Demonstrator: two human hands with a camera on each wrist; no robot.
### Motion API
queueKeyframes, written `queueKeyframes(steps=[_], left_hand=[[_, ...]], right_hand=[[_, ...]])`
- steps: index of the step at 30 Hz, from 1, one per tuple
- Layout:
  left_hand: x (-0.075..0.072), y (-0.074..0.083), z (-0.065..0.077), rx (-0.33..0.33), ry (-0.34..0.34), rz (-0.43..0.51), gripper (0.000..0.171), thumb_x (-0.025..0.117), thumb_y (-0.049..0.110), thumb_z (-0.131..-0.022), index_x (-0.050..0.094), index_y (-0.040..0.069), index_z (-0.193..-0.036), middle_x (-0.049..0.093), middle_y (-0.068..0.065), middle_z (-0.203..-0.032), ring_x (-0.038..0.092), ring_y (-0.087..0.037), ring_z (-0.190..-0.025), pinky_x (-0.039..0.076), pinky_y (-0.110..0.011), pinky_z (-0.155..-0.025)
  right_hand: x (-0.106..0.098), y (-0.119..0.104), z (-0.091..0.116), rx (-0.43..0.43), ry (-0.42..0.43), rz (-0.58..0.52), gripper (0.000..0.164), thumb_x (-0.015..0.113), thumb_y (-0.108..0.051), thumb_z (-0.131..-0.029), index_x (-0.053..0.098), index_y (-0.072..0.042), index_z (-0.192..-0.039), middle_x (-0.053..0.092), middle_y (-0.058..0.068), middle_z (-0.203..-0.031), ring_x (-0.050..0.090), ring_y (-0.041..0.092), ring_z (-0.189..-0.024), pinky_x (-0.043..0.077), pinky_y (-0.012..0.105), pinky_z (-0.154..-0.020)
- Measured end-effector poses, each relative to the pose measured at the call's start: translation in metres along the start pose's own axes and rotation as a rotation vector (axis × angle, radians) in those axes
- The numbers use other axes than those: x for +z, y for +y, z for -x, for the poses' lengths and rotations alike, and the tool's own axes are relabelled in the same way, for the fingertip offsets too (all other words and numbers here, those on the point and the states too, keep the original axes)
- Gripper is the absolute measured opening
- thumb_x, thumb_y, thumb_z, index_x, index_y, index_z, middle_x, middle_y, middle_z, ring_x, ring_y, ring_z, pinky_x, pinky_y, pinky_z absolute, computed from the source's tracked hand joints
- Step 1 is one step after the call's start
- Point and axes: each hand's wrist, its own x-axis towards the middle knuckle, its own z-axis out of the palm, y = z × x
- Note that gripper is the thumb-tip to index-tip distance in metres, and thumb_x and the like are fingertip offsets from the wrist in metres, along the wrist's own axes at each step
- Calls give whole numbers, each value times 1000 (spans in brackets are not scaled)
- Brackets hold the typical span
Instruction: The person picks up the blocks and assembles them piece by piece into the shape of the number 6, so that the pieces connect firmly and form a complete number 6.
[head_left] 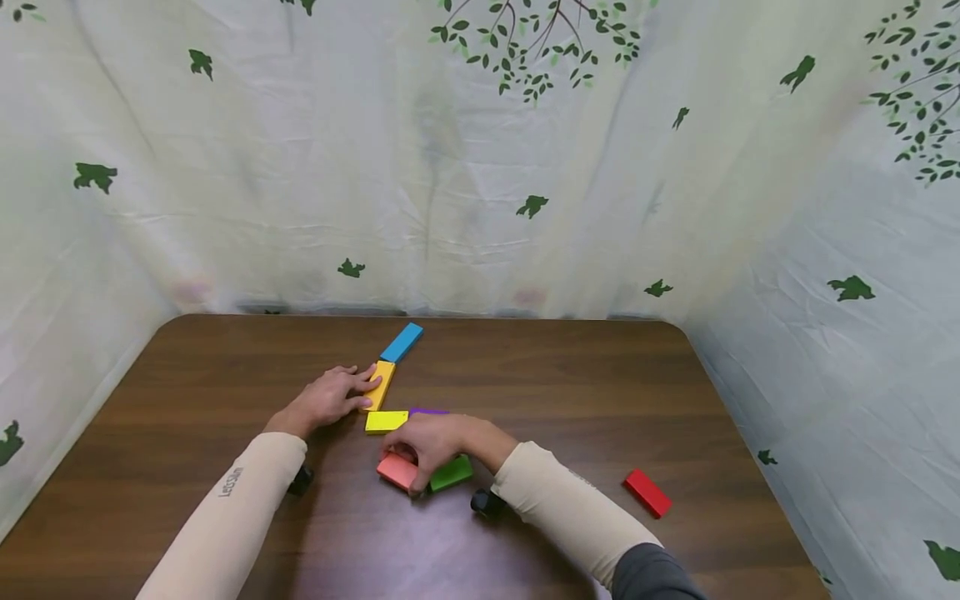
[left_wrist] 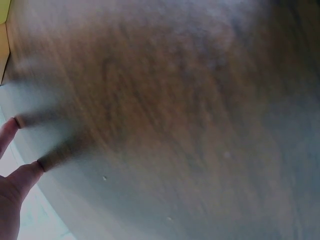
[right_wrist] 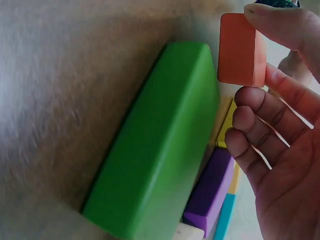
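Note:
My right hand (head_left: 438,437) pinches a coral block (head_left: 396,472) between thumb and fingers; the right wrist view shows its end at the fingertips, with the other fingers bent below. Close beside it lies a green block (head_left: 452,473). Partly behind this hand are a yellow block (head_left: 386,422) and a purple block (head_left: 427,411), placed end to end. My left hand (head_left: 326,400) rests its extended fingers on an orange-yellow block (head_left: 380,385). That block meets a blue block (head_left: 402,342) at its far end. In the left wrist view only two fingertips show at the edge.
A red block (head_left: 647,493) lies alone on the wooden table (head_left: 562,375), to the right. In the right wrist view a cream piece (right_wrist: 189,232) peeks out beside the purple block. White leaf-patterned cloth (head_left: 442,167) stands behind and beside the table.

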Motion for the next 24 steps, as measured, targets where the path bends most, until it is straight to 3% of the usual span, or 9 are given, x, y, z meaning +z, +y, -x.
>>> queueKeyframes(steps=[5, 12, 24], left_hand=[[-1, 0, 2, -16, 2, 2, 54, 62, 28, -93, 46, 8, -140, 35, -16, -151, 29, -52, -134, 31, -73, -95], [-2, 1, 2, 11, 10, -4, 54, 63, 30, -92, 48, 7, -139, 38, -18, -149, 31, -53, -133, 31, -71, -96], [-1, 0, -1, -20, -3, -5, 55, 62, 30, -92, 47, 9, -141, 35, -16, -151, 29, -51, -134, 30, -73, -95]], right_hand=[[4, -3, -4, -14, -2, 4, 58, 85, -28, -73, 58, -11, -122, 53, -6, -84, 46, 3, -74, 38, 12, -64], [9, -5, -7, -28, -7, -10, 57, 85, -24, -73, 58, -10, -122, 53, -6, -86, 46, 2, -75, 38, 10, -66], [14, -4, -7, -26, -29, -3, 57, 84, -21, -75, 59, -11, -124, 56, -7, -90, 48, 1, -78, 39, 9, -68]])
